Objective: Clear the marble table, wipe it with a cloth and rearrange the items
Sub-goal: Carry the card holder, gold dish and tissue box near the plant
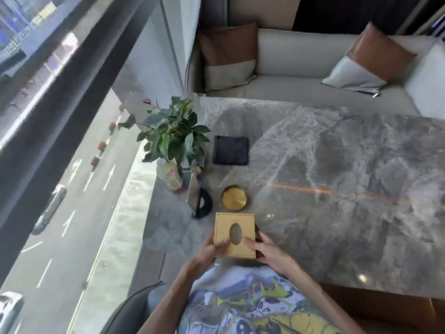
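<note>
A gold tissue box (237, 225) with an oval slot sits at the near left edge of the grey marble table (337, 189). My left hand (212, 249) grips its left side and my right hand (267, 249) grips its right side. Beyond the box a round gold dish (234, 197) lies on the marble. Further back a folded dark cloth (231, 150) lies flat. To the left stand a tilted sign holder on a black base (199, 201), a pale drink bottle (169, 175) and a leafy potted plant (173, 136).
A beige sofa (301, 78) with two brown-and-grey cushions faces me across the table. A large window (60, 141) runs along the left, with a stone sill below it. A grey cushion (134, 307) lies by my left arm.
</note>
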`<state>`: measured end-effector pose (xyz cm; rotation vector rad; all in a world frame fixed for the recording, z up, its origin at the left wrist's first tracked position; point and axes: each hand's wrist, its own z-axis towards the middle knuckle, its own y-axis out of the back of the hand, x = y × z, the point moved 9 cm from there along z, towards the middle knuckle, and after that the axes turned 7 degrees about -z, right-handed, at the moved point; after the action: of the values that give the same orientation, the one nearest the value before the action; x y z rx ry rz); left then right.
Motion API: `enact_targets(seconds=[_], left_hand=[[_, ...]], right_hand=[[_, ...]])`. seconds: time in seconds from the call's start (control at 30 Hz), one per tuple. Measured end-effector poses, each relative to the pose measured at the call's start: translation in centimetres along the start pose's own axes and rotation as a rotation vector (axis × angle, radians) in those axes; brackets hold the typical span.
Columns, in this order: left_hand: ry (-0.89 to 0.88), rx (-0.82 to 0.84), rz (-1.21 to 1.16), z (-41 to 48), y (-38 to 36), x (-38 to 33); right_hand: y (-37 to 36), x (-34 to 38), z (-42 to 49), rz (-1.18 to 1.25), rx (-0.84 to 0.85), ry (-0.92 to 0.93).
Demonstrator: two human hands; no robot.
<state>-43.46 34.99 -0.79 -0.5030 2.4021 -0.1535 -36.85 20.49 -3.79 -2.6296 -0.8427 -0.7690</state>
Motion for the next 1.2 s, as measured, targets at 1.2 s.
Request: enact_targets(seconds=[1.2], left_hand=[[-0.205,-0.161,0.187,29.4,0.7,-43.8]], right_hand=[[13.7,42.8,25.6,0.023,-0.062,0.232]])
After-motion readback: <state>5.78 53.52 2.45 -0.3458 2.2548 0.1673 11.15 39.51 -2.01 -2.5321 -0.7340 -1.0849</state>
